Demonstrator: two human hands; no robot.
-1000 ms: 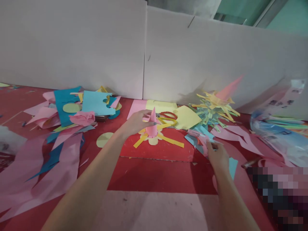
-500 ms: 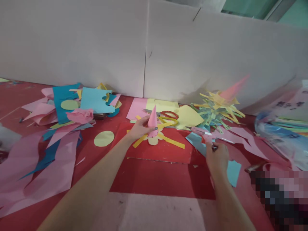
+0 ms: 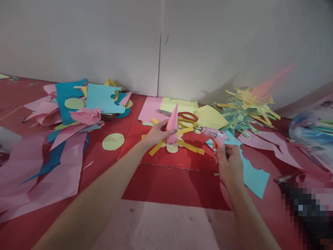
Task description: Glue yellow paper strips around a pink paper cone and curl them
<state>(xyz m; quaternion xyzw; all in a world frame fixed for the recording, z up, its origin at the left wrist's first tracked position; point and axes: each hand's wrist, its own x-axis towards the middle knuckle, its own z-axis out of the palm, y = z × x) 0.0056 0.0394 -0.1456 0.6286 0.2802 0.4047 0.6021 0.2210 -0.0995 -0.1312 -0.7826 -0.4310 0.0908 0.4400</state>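
Note:
My left hand (image 3: pixel 158 132) grips a pink paper cone (image 3: pixel 172 125) between thumb and fingers, its point upward. Around the cone's base spread yellow paper strips (image 3: pixel 191 147) and pale petal-like rounds (image 3: pixel 172 148), lying on a red sheet (image 3: pixel 156 178). In my right hand (image 3: pixel 230 161) is a pink hot glue gun (image 3: pixel 213 133), its nozzle pointing left toward the cone but apart from it. A red trigger shows under the gun's body. Behind the cone lie scissors with red and yellow handles (image 3: pixel 188 116), partly covered by it.
A fringed yellow and green paper piece with a pink cone (image 3: pixel 247 100) stands at the back right. Blue card (image 3: pixel 256 177) lies beside my right hand. Pink paper (image 3: pixel 59 173) and blue scraps (image 3: pixel 104 99) cover the left. A white wall (image 3: pixel 104 41) closes off the back.
My right hand has raised the glue gun and brought it left, closer to the cone, uncovering more blue card. My left hand still holds the cone. The view has tilted down a little.

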